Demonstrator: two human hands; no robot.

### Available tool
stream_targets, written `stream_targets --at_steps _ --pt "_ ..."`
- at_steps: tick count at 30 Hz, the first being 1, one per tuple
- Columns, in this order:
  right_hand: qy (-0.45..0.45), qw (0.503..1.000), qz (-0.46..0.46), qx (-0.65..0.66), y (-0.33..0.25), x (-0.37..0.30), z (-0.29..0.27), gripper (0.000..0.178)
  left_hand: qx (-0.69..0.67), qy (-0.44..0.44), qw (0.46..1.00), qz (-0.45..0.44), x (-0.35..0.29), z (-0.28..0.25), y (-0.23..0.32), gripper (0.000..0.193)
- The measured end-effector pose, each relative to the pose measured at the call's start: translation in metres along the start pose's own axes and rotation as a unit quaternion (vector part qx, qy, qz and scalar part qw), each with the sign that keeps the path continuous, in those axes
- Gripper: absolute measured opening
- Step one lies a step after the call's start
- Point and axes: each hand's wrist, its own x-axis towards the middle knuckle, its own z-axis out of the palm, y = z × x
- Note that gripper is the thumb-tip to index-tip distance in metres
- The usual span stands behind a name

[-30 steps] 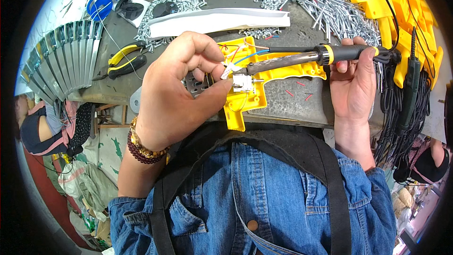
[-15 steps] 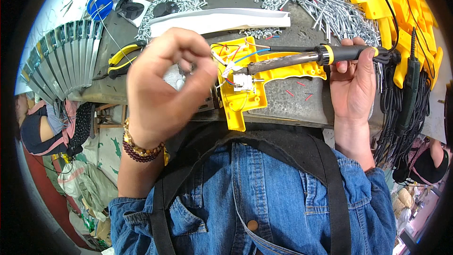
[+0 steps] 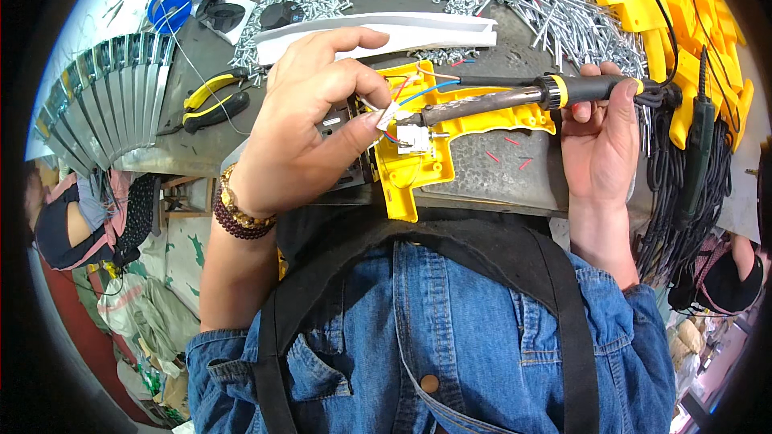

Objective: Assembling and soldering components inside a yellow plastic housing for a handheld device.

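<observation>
My right hand [image 3: 599, 141] grips the black, yellow-banded handle of a soldering iron [image 3: 482, 104]. Its metal barrel points left, over an open yellow plastic housing [image 3: 438, 173]. The barrel's end is close to a white switch [image 3: 414, 139] seated in that housing. With thumb and forefinger, my left hand [image 3: 314, 112] pinches a small white sleeve [image 3: 388, 116] on thin wires beside the switch; its other fingers are raised. A blue wire [image 3: 426, 95] runs from there to a black cable [image 3: 498, 81] lying behind the iron.
Yellow-handled pliers [image 3: 213, 100] lie left of my left hand. Behind the housing are a long white strip [image 3: 370, 36], piles of screws [image 3: 555, 20] and a blue spool [image 3: 170, 10]. Yellow housings [image 3: 643, 0] and black cables [image 3: 671, 185] crowd the right. Red bits [image 3: 512, 141] dot the bench.
My left hand has come down and right from a blurred, raised position, and its thumb and forefinger have closed on the white sleeve. My right hand and the iron stay almost still.
</observation>
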Motion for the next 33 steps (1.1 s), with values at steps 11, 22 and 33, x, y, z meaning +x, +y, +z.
stream_targets --at_steps 11,22,33 --pt "-0.018 0.999 0.01 0.033 -0.002 0.002 -0.009 0.037 0.004 0.012 1.0 0.022 -0.001 0.006 -0.005 0.015" --pt "-0.072 0.989 -0.131 0.004 -0.087 0.031 -0.002 0.039 0.0 0.024 1.0 0.019 0.003 0.003 0.0 0.013" --pt "-0.207 0.826 -0.391 -0.35 -0.076 0.192 0.086 0.023 -0.012 0.031 0.999 0.01 -0.003 -0.001 0.011 0.015"
